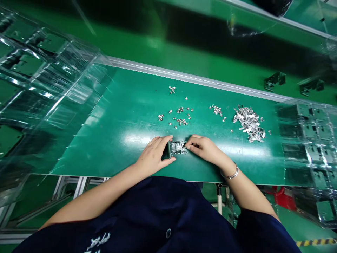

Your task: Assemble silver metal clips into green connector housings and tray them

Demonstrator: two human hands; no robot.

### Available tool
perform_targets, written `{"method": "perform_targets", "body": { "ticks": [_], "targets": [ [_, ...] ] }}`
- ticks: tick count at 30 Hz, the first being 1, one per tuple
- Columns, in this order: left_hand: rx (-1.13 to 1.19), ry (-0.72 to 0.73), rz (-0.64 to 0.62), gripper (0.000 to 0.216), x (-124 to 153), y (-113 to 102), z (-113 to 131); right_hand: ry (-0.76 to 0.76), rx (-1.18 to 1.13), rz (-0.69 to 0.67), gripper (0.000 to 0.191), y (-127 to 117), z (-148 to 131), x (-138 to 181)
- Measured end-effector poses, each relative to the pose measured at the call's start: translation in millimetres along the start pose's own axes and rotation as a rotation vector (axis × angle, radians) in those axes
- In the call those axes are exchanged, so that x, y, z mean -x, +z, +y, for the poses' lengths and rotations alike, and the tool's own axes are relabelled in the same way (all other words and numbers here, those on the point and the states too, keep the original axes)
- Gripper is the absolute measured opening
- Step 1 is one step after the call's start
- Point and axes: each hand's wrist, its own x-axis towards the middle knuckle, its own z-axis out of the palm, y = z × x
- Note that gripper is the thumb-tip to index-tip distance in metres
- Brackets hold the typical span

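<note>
My left hand grips the left end of a small dark green housing with metal parts inside, thumb on the near side and fingers on the far side. The housing rests on the green table near its front edge. At its right end, my right hand has thumb and forefinger pinched together against it. Whatever lies between those fingertips is too small to make out. Beyond the hands, small metal pieces lie scattered in loose groups.
A pile of flat metal pieces lies on the right of the green table. Clear plastic trays with green parts stand at left and right. A metal rail borders the back; two dark housings sit beyond it.
</note>
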Motion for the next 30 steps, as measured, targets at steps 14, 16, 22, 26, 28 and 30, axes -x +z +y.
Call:
{"method": "perform_targets", "body": {
  "ticks": [14,16,22,26,28,30],
  "targets": [
    [0.096,-0.036,0.123,0.056,5,4,1,-0.029,0.104,0.242,0.013,-4,-5,3],
    [0.153,0.009,0.188,0.057,7,5,0,-0.082,0.043,0.328,0.009,-1,-9,7],
    [0.008,0.218,0.196,0.081,3,-1,-5,-0.253,0.25,0.419,0.013,26,-38,16],
    [-0.147,0.292,0.113,0.065,-3,0,-5,-0.457,0.447,0.295,0.02,23,-31,24],
    [-0.15,0.283,0.083,0.061,-5,-1,-3,-0.327,0.405,0.395,0.023,4,-8,34],
    [-0.137,0.257,0.066,0.059,-6,-2,0,-0.01,0.39,0.624,0.025,-24,26,47]
  ]
}}
